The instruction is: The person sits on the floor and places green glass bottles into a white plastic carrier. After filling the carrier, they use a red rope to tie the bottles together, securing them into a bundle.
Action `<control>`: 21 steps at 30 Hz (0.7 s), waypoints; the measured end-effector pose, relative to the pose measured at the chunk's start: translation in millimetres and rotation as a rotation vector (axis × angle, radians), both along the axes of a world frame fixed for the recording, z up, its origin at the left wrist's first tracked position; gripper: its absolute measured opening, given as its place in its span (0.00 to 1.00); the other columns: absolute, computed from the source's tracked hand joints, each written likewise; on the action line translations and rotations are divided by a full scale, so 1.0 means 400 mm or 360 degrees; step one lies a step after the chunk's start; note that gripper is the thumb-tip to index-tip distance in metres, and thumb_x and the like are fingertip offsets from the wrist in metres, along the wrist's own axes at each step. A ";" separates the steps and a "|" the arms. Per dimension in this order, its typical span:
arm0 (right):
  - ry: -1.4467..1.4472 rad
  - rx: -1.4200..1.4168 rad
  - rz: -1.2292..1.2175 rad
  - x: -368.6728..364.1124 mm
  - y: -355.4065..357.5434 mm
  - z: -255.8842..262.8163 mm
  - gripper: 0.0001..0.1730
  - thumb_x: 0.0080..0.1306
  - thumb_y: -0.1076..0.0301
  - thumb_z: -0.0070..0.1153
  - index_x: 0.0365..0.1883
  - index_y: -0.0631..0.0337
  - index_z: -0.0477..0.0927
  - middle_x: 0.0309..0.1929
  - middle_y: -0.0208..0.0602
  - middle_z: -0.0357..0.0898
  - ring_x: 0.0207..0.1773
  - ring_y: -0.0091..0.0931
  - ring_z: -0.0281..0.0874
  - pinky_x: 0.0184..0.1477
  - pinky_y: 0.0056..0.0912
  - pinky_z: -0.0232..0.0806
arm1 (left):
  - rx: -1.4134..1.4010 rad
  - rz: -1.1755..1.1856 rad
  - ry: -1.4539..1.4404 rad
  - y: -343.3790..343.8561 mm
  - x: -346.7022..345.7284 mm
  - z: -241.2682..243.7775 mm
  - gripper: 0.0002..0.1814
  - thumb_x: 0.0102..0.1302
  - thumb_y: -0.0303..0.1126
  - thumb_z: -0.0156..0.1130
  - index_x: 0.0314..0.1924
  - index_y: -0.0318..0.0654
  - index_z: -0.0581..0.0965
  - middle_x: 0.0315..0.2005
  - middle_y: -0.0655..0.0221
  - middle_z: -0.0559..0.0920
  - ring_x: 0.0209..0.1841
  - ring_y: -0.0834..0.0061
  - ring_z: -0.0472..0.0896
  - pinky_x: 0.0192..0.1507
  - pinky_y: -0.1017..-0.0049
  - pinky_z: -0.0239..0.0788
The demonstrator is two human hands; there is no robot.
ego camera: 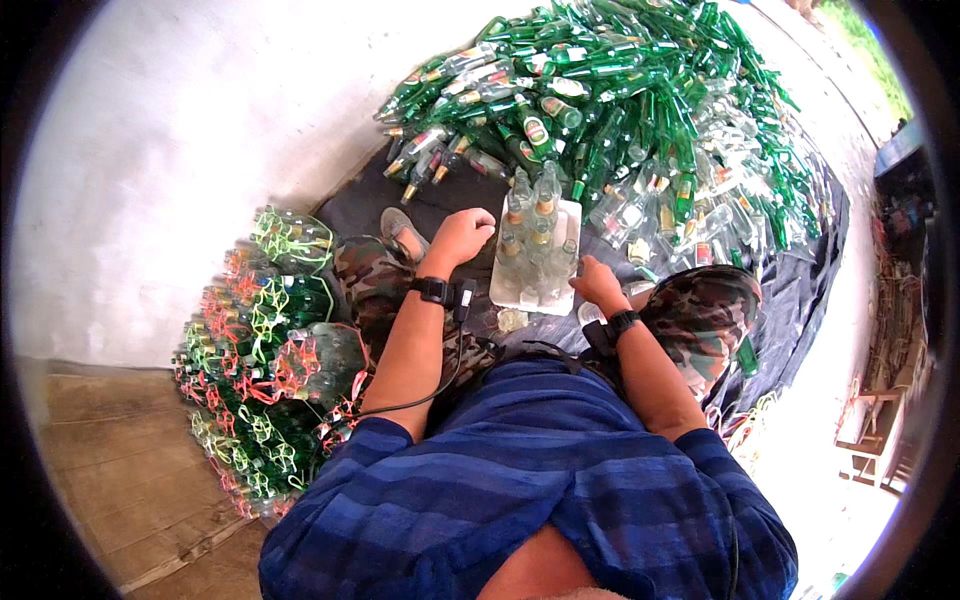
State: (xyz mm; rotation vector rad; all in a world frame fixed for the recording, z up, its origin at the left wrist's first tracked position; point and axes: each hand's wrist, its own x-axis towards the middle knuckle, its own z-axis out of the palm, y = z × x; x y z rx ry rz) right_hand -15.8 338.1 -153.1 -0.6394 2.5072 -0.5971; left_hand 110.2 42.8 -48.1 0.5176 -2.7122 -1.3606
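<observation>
Between my knees stands a cluster of several clear glass bottles (pixel 537 259), upright on a shallow white tray (pixel 553 307). A few bottles have gold-coloured neck labels. My left hand (pixel 466 234) is just left of the tray, fingers curled inward, apart from the bottles. At the tray's right edge is my right hand (pixel 596 280), its fingertips close to the nearest bottles. Whether it touches them, or holds anything thin, cannot be made out. Both wrists wear black straps with small devices.
A large heap of loose green and clear glass bottles (pixel 600 82) lies ahead on a dark sheet (pixel 375 187). At left are stacked bottle bundles (pixel 247 375) tied with red and yellow-green straps. A white wall (pixel 210 135) rises beyond. Loose straps (pixel 750 431) lie at right.
</observation>
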 end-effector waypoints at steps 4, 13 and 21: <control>0.0012 0.0028 0.0030 -0.005 0.000 -0.017 0.30 0.59 0.57 0.65 0.56 0.64 0.79 0.52 0.61 0.84 0.58 0.54 0.81 0.60 0.53 0.73 | 0.0669 0.0191 0.0205 -0.052 0.034 0.165 0.13 0.71 0.33 0.65 0.50 0.34 0.83 0.38 0.68 0.87 0.40 0.77 0.87 0.44 0.75 0.77; -0.0015 0.0111 0.0103 -0.037 -0.001 -0.074 0.23 0.58 0.61 0.61 0.50 0.63 0.84 0.53 0.60 0.83 0.58 0.54 0.81 0.61 0.52 0.73 | 0.0722 0.0564 0.0722 -0.397 0.156 0.434 0.12 0.74 0.33 0.63 0.53 0.37 0.81 0.41 0.68 0.87 0.42 0.75 0.87 0.47 0.75 0.78; 0.0295 0.0224 0.0354 -0.087 0.127 -0.329 0.21 0.56 0.53 0.65 0.36 0.63 0.88 0.39 0.54 0.87 0.45 0.50 0.85 0.49 0.50 0.77 | 0.1168 0.0850 0.0448 -0.671 0.095 0.116 0.10 0.71 0.34 0.65 0.51 0.44 0.80 0.39 0.74 0.86 0.39 0.77 0.87 0.39 0.76 0.77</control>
